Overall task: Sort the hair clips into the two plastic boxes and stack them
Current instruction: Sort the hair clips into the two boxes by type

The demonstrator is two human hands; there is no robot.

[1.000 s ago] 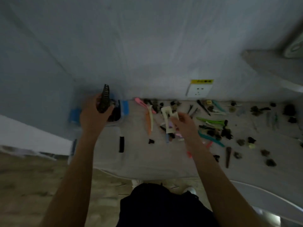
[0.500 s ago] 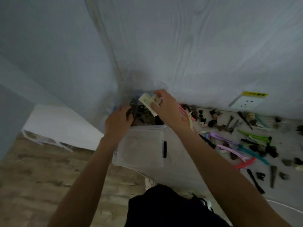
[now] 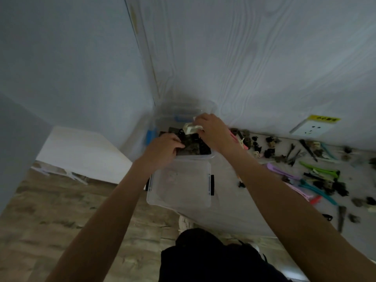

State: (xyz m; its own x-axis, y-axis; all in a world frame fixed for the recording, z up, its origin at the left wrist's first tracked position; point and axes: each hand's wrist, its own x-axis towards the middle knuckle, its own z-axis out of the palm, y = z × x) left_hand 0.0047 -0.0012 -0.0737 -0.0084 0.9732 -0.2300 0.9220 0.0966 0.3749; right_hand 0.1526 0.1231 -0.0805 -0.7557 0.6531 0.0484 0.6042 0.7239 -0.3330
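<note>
A clear plastic box (image 3: 195,158) at the table's far left corner holds a pile of dark hair clips (image 3: 191,148). My left hand (image 3: 163,148) is lowered onto that pile, fingers pinched on a dark hair clip (image 3: 181,146). My right hand (image 3: 212,129) holds a cream claw clip (image 3: 190,128) just above the same box. In front stands a second clear box (image 3: 181,187), lid on, with black latches. Many loose clips (image 3: 317,171) lie spread over the table to the right.
The far box's clear lid (image 3: 183,110) with blue latches leans on the wall behind it. A wall socket (image 3: 311,129) sits at the right. The table edge (image 3: 223,226) runs near my body, wooden floor (image 3: 61,210) lies at the left.
Both hands travelled left to the far box; the right hand brought the cream clip from the loose pile, and the left hand lowered its dark clip into the box.
</note>
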